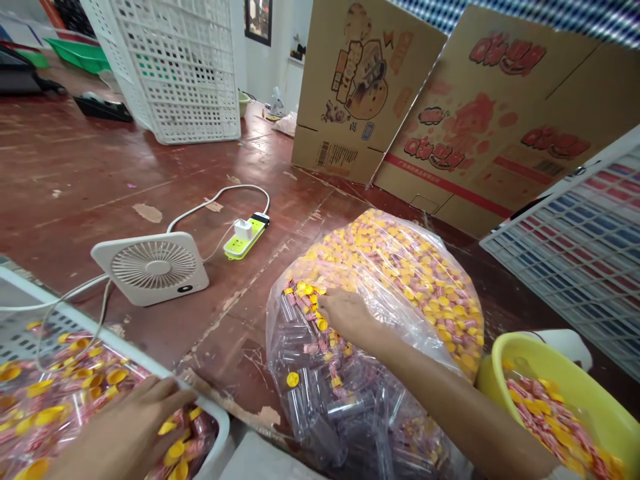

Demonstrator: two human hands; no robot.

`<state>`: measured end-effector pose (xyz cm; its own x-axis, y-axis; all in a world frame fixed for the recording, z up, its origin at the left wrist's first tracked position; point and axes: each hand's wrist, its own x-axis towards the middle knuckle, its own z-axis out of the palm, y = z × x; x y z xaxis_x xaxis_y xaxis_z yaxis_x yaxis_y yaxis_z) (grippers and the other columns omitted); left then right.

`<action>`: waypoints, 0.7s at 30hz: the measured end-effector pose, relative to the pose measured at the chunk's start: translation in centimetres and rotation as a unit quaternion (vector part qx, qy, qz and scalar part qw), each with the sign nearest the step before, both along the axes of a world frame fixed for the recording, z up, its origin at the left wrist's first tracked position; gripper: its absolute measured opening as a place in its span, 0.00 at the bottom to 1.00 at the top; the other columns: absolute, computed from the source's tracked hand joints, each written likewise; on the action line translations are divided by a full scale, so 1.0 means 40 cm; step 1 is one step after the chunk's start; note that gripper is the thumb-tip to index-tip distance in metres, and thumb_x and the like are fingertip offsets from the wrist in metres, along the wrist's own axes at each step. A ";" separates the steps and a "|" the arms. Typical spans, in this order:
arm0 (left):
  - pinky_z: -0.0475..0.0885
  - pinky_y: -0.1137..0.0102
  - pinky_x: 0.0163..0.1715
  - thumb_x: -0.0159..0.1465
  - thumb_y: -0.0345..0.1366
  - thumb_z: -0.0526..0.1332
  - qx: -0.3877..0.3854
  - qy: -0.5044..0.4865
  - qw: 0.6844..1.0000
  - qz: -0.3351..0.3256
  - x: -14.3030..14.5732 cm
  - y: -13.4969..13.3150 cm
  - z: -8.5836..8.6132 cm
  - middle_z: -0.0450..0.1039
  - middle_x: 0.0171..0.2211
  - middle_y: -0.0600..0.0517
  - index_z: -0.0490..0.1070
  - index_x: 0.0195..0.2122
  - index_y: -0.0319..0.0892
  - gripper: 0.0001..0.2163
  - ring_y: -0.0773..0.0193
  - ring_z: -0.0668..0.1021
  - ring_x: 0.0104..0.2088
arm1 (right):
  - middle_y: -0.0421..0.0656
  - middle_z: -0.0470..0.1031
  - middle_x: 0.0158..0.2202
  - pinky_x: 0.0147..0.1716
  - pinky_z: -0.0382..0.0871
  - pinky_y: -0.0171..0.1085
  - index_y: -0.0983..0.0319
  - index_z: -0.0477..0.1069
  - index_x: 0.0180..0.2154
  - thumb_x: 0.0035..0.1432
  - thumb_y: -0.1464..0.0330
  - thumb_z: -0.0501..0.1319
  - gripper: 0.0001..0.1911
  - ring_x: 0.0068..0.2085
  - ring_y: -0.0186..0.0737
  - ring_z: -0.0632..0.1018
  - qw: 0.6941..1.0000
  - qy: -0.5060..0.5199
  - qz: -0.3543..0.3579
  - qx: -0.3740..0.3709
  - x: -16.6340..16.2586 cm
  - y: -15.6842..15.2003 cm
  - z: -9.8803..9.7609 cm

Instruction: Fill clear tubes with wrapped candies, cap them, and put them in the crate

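My left hand (133, 420) lies at the lower left over the white plastic basket (220, 420), its fingers stretched across clear tubes (80, 400) with yellow caps and red-and-white contents. Over the open mouth of a large clear plastic bag (400, 313), my right hand (345, 317) reaches with bent fingers held together. Its fingertips touch loose yellow caps (310, 291) and small pink-wrapped pieces; whatever they pinch is hidden. Below that hand, uncapped clear tubes (310, 400) lie jumbled in the bag. Many yellow-and-pink pieces (400, 253) fill the bag's far side.
A small fan (157, 267) and a green power strip (247, 235) with cables stand on the worn red floor. A yellow tub (560, 387) holds more pieces at right. Cardboard boxes (370, 87), a tall white basket (185, 73) and a white grid crate (580, 233) surround the space.
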<state>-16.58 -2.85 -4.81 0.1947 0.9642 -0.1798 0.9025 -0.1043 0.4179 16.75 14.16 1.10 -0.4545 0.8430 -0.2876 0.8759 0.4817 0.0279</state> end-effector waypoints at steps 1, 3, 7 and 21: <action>0.72 0.60 0.41 0.63 0.41 0.56 -0.005 -0.005 0.999 -0.032 0.048 0.038 0.026 0.80 0.39 0.46 0.82 0.40 0.51 0.13 0.49 0.79 0.41 | 0.53 0.76 0.42 0.39 0.68 0.40 0.64 0.77 0.38 0.66 0.65 0.59 0.11 0.45 0.50 0.76 1.000 -0.003 -0.012 0.005 -0.013 0.000 -0.007; 0.71 0.59 0.42 0.68 0.38 0.51 0.014 -0.014 0.997 -0.073 0.150 0.118 0.068 0.78 0.38 0.44 0.81 0.37 0.47 0.16 0.50 0.78 0.41 | 0.57 0.74 0.45 0.41 0.69 0.42 0.66 0.78 0.36 0.62 0.61 0.63 0.13 0.48 0.54 0.75 0.999 -0.007 -0.040 0.013 -0.037 -0.002 -0.019; 0.71 0.59 0.41 0.66 0.28 0.54 0.035 -0.038 0.993 -0.106 0.315 0.247 0.086 0.76 0.37 0.41 0.79 0.35 0.41 0.13 0.47 0.76 0.42 | 0.54 0.75 0.45 0.42 0.69 0.40 0.64 0.78 0.35 0.60 0.63 0.66 0.10 0.47 0.51 0.76 0.997 0.015 -0.070 0.018 -0.052 -0.003 -0.024; 0.68 0.67 0.35 0.60 0.35 0.63 0.002 -0.252 0.966 -0.051 0.310 0.301 0.069 0.78 0.33 0.50 0.73 0.41 0.46 0.08 0.56 0.79 0.34 | 0.39 0.79 0.30 0.36 0.77 0.38 0.58 0.68 0.33 0.57 0.65 0.68 0.09 0.34 0.40 0.82 0.886 0.438 -0.151 0.034 0.067 -0.110 0.091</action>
<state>-4.16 9.20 -2.06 0.3500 0.9362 -0.0328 0.5691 -0.1847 0.8012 19.43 9.75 4.73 -0.2285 0.9662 0.1197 0.6648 0.2447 -0.7058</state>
